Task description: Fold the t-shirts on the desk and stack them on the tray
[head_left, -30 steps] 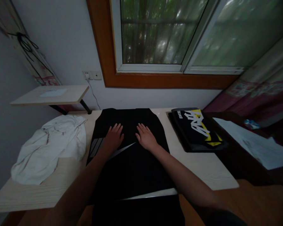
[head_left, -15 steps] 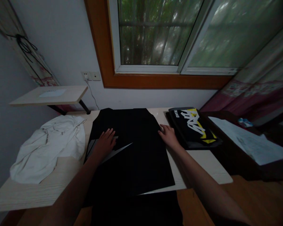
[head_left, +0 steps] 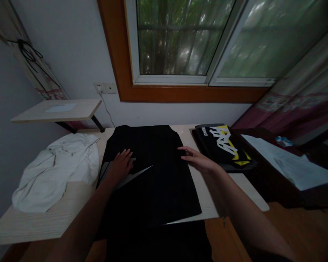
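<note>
A black shirt (head_left: 155,189) with a grey patch on its left part lies spread flat on the pale wooden table (head_left: 41,225). My left hand (head_left: 121,164) rests palm down on the shirt's left side, fingers stretched out over the grey patch. At the shirt's right edge is my right hand (head_left: 199,160), turned sideways with thumb and forefinger apart and nothing visible between them. Whether its fingertips touch the cloth I cannot tell.
Folded dark clothes (head_left: 221,143) with white and yellow print lie on the right. A crumpled white cloth (head_left: 58,169) is on the left, below a small raised shelf (head_left: 57,111). Papers (head_left: 289,162) lie on dark furniture at far right. A window (head_left: 186,40) is ahead.
My right hand has lifted and turned from lying on the shirt's right edge to a sideways pose, its fingers pointing left. My left hand stays nearly in place.
</note>
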The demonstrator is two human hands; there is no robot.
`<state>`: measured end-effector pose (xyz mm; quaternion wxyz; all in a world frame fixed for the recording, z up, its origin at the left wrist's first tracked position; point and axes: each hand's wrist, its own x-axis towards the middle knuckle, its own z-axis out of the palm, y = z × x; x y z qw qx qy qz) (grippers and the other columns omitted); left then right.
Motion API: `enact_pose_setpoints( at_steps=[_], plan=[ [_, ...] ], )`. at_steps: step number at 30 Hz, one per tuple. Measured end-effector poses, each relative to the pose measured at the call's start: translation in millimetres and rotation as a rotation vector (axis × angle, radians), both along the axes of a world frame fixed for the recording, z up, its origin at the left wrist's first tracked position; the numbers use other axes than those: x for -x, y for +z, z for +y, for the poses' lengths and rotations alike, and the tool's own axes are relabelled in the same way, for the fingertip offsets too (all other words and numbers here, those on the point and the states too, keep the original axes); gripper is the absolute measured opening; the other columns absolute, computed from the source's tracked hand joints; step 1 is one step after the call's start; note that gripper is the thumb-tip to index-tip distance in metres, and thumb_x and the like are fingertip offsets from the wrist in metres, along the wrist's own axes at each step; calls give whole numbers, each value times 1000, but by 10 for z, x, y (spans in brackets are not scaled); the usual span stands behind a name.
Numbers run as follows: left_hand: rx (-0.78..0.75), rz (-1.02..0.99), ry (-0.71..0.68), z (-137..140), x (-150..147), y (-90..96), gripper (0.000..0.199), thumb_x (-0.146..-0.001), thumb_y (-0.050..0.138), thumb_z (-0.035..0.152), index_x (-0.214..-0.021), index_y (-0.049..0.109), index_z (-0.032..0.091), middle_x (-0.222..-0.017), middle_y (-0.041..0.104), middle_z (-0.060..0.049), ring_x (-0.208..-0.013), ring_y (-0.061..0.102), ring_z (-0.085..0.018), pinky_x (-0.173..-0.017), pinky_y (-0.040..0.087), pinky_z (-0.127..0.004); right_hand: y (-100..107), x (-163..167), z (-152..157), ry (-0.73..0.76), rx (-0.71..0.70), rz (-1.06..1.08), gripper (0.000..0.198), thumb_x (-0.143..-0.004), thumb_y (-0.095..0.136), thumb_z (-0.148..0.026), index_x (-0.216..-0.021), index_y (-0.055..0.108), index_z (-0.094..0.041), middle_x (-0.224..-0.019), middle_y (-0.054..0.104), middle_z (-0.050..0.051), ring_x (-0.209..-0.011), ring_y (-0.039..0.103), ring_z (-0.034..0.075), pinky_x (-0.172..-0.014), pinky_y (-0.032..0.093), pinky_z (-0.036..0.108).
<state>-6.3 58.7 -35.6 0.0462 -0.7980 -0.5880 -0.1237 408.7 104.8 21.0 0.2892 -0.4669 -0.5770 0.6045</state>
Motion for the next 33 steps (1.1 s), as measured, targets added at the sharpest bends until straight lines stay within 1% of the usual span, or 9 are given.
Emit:
enact_pose_setpoints(
  at_steps=[5,9,13,16,21,24,28,31,33],
  plan=[
    [0,0,3,-19,-13,28,50,-102,36,35,-145,51,16,-157,45,-10,-148,37,-27,-123,28,-49,101,-207,-219,90,57,-59,49,-76,79,-46,-118,65,-25,-91,58,1,-75,55,13,-60,44,22],
    [10,1,0,-10,-4,19,49,-102,37,35,-145,51,17,-158,44,-10,-148,37,-27,-123,28,-49,115,-395,-301,155,85,-182,42,-80,76,-50,-109,66,-22,-81,51,-2,-65,49,10,-54,43,21],
    [6,5,-4,-2,2,6,49,-101,38,34,-145,52,18,-157,45,-9,-148,37,-27,-123,29,-50,128,-501,-372,249,99,-235,44,-82,73,-52,-113,65,-22,-83,48,-3,-66,51,9,-57,48,20],
    [-1,7,0,-4,-5,5,49,-102,36,34,-145,52,16,-157,45,-10,-148,37,-27,-123,28,-49,149,-496,-432,352,173,-229,48,-80,76,-51,-115,64,-22,-84,50,-2,-68,54,10,-57,51,20],
    [-2,-6,-2,-11,-11,16,49,-101,37,34,-145,52,17,-157,46,-11,-148,38,-27,-123,29,-50,162,-543,-475,463,321,-301,47,-81,72,-59,-106,60,-21,-76,57,-4,-42,46,3,-39,33,16],
    [-3,-7,0,-8,-6,12,49,-101,38,33,-144,52,18,-156,46,-10,-147,38,-27,-123,29,-50,164,-653,-470,489,378,-399,50,-84,65,-65,-104,59,-20,-68,61,-3,-37,48,5,-37,30,16],
    [0,-2,3,7,6,-20,49,-101,38,35,-145,52,19,-157,46,-9,-148,37,-26,-123,28,-49,176,-743,-413,410,250,-549,51,-86,58,-68,-97,64,-19,-63,61,0,-43,53,10,-40,41,21],
    [-1,4,4,13,10,-36,48,-101,38,34,-145,52,19,-157,45,-9,-148,37,-26,-123,29,-49,153,-637,-301,266,6,-581,47,-93,49,-63,-98,64,-19,-70,67,4,-55,63,17,-52,51,28],
    [-3,7,0,12,9,-35,49,-101,38,34,-145,52,18,-157,45,-10,-148,37,-27,-123,28,-50,109,-439,-214,146,-221,-644,39,-96,46,-53,-102,66,-19,-81,71,7,-72,70,22,-68,57,34]
  ],
)
